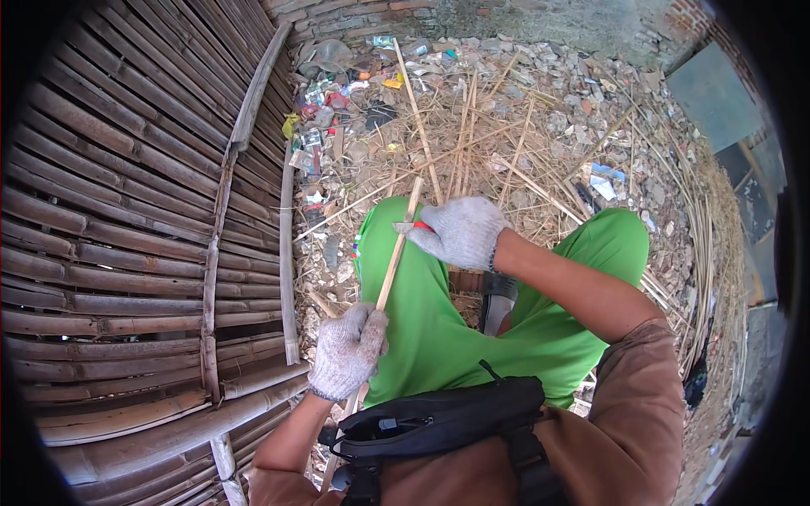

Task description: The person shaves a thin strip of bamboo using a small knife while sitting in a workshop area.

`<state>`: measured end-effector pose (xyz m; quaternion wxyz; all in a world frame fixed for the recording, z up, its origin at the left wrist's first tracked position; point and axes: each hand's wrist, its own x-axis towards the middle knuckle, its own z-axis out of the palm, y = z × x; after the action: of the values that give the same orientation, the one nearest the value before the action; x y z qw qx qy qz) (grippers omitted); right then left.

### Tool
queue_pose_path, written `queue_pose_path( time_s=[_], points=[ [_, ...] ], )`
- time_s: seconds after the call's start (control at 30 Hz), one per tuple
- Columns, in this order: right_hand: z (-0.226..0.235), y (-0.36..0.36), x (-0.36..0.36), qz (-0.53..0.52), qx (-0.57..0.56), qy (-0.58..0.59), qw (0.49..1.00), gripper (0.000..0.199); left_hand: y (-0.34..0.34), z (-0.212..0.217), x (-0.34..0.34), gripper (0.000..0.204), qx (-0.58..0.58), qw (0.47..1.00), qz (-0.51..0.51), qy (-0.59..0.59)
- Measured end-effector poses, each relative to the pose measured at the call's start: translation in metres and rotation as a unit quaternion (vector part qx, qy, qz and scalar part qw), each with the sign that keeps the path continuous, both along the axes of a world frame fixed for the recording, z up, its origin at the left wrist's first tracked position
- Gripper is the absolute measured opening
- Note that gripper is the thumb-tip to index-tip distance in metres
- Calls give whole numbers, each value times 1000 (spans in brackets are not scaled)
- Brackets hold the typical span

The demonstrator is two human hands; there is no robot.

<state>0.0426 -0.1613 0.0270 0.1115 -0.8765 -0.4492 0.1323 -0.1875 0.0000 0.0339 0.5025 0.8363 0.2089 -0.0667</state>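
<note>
My left hand [348, 350], in a pale knitted work glove, is closed around the lower part of a long thin bamboo strip [393, 272]. The strip slants up and away over my left thigh, and its lower end runs down past my forearm. My right hand [466, 232], gloved the same way, is closed on a knife [405, 227] with a red handle. Its short metal blade lies across the strip near the far end, touching it. Most of the handle is hidden by the glove.
A bamboo slat wall [126, 253] stands close on my left. Ahead, loose bamboo strips [464, 135] lie over rubble and litter. A brick wall [540, 25] closes the far side, with grey panels [713, 93] at the far right. A black bag [447, 417] rests across my lap.
</note>
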Motion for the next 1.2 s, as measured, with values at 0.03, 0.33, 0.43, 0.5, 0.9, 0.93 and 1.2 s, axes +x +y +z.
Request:
queue_pose_path(
  time_s=[0.03,0.33,0.43,0.5,0.9,0.93,1.2],
  points=[
    [4,1,1,-1,-29,9,1000,72,0,-1,-1,27,9,1000,-4,-5],
    [-34,-30,71,-130,-21,-48,990,70,-2,8,-18,28,6,999,19,26],
    [-29,-21,52,-144,44,-21,988,70,3,0,-11,28,17,999,27,20],
    [-25,-15,35,-138,66,-4,988,70,2,-2,-7,26,40,999,8,4],
    [-9,-2,38,-51,-46,-10,998,73,7,-11,-16,20,223,966,-91,-89],
    [-6,-2,28,-25,-30,-4,999,73,8,-12,-16,20,223,967,-89,-87],
    [-1,3,16,-4,-41,0,999,70,5,-12,-14,19,217,970,-79,-77]
  ],
)
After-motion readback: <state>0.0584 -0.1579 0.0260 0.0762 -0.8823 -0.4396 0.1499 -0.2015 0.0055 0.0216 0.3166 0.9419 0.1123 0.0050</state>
